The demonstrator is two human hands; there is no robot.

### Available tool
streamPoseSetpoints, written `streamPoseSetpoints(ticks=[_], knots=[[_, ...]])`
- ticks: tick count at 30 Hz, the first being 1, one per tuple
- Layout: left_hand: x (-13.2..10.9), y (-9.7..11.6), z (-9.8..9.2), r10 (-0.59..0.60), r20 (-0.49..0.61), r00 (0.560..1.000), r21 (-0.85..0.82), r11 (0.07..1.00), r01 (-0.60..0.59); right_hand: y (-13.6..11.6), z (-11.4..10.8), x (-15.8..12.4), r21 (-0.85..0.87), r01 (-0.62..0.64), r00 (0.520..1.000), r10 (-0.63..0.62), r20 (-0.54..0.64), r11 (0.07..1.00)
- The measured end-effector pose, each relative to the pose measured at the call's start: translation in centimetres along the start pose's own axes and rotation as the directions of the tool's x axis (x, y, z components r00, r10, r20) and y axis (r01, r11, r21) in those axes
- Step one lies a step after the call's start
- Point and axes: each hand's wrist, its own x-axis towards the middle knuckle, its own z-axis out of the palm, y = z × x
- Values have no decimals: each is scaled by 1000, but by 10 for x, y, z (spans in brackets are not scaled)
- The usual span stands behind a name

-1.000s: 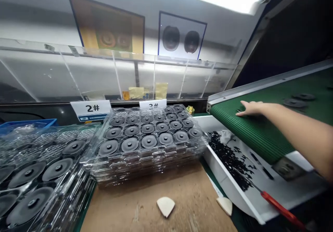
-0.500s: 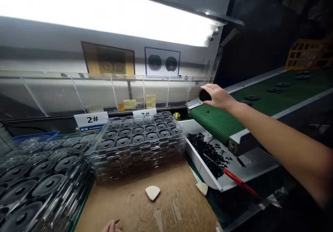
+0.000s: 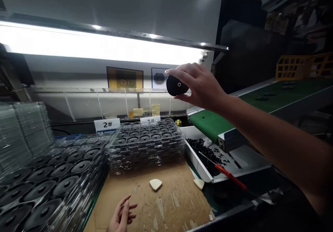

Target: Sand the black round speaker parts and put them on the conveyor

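Black disc [image 3: 177,85] clasped in right-hand fingers [image 3: 187,71], well above white "2#" label [image 3: 107,125]

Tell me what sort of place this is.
Likely a factory production line: the right hand holds a round black part like those in the stacked clear plastic trays beside a "2#" label, and a green conveyor belt runs alongside.

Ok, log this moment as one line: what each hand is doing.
right hand: holds black round disc raised | left hand: open above cardboard sheet | nearby: green conveyor belt, stacked clear trays
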Motion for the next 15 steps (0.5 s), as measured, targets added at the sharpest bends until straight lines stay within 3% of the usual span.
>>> streamPoseSetpoints(ticks=[2,4,5,6,7,8,9,11,12,13,14,15], knots=[[-7,22,1,68,11,998,-23,997,-68,-18,3,-1,85,-33,998,27,64,996],[-20,43,4,158,4,987,-51,986,-158,-44,11,-7,271,-107,973,45,227,956],[-29,53,6,224,-28,974,-61,972,-225,-60,17,-12,392,-158,946,25,323,906],[-38,61,9,357,-108,928,-43,931,-363,-77,24,-19,518,-213,913,-21,408,828],[-47,66,11,497,-178,849,10,864,-503,-95,32,-28,635,-278,874,-84,478,721],[-56,70,13,649,-176,740,74,759,-647,-113,40,-39,726,-362,829,-155,538,584],[-63,71,14,791,-123,600,135,612,-779,-130,49,-51,773,-479,768,-228,599,417],[-72,67,13,954,-64,293,230,300,-926,-163,68,-81,622,-782,581,-392,713,-28],[-75,62,10,978,30,208,259,193,-946,-178,77,-97,423,-875,482,-482,731,-234],[-76,56,6,974,144,176,280,130,-951,-192,86,-114,202,-899,404,-561,722,-388],[-77,49,2,939,284,194,299,106,-948,-206,93,-130,13,-874,356,-621,698,-486],[-78,43,-3,865,435,249,320,110,-941,-219,98,-146,-124,-832,329,-662,674,-540]])
